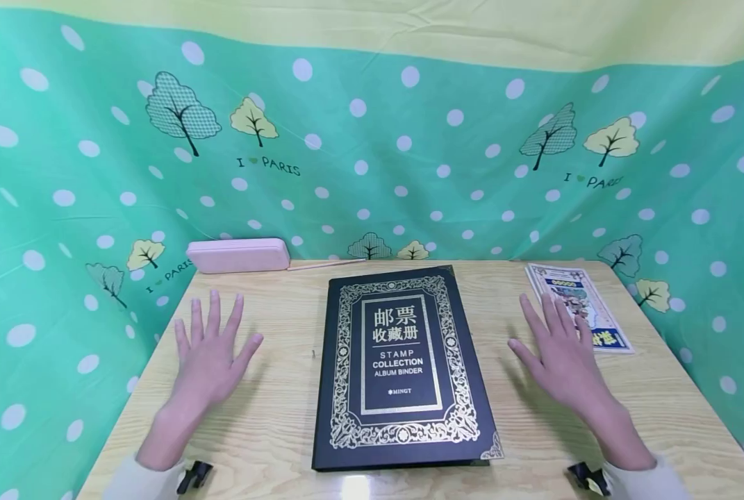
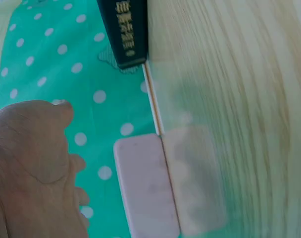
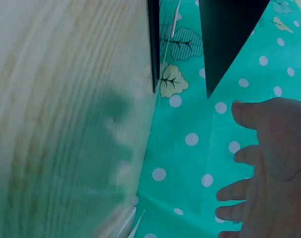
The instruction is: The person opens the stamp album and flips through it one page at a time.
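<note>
A black stamp album (image 1: 403, 430) with silver ornament lies closed on the table between my hands. My left hand (image 1: 209, 361) hovers over the table to the album's left, fingers spread and holding nothing; its palm side shows in the left wrist view. On the other side, my right hand (image 1: 562, 361) is also spread and holds nothing, just in front of a stack of printed sheets (image 1: 597, 312). Neither hand touches the album. In the left wrist view the album's spine (image 2: 125, 29) with gold lettering is visible. From the right wrist, the album's cover (image 3: 227, 34) appears as a dark wedge.
A pink case (image 1: 240, 255) stands at the table's back left edge. Beside it lies a thin pink stick (image 1: 328, 264), reaching toward the album. Behind the wooden table (image 1: 271, 430) hangs a green dotted cloth (image 1: 403, 139), which also covers both sides.
</note>
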`<state>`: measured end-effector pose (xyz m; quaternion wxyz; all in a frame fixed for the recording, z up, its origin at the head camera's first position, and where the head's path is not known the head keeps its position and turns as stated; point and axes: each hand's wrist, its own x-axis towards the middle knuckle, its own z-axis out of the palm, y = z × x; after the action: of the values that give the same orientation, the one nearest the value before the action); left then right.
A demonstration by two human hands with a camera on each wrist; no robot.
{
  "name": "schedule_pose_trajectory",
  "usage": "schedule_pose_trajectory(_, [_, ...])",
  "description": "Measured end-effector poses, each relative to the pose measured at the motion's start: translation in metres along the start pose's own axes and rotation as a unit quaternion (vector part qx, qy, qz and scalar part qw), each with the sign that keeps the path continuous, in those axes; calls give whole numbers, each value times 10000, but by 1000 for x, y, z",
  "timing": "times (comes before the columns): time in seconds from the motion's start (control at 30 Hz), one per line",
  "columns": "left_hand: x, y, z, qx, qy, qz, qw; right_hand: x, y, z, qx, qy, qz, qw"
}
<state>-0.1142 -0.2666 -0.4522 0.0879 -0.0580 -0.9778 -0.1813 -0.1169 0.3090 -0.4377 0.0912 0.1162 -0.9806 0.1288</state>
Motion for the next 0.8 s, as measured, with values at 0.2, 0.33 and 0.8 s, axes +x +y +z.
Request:
schedule_pose_trajectory(0.2, [-3, 24, -3, -130, 134, 316, 9993, 0, -9, 7, 330, 571, -370, 9971])
schedule_pose_trajectory(0.33, [-6, 45, -7, -124, 170, 597, 9980, 1, -14, 13, 662, 884, -454, 9928])
schedule_pose_trajectory(0.8, [-42, 137, 9, -165, -29, 2134, 9768, 0, -25, 27, 1158, 1094, -517, 9859])
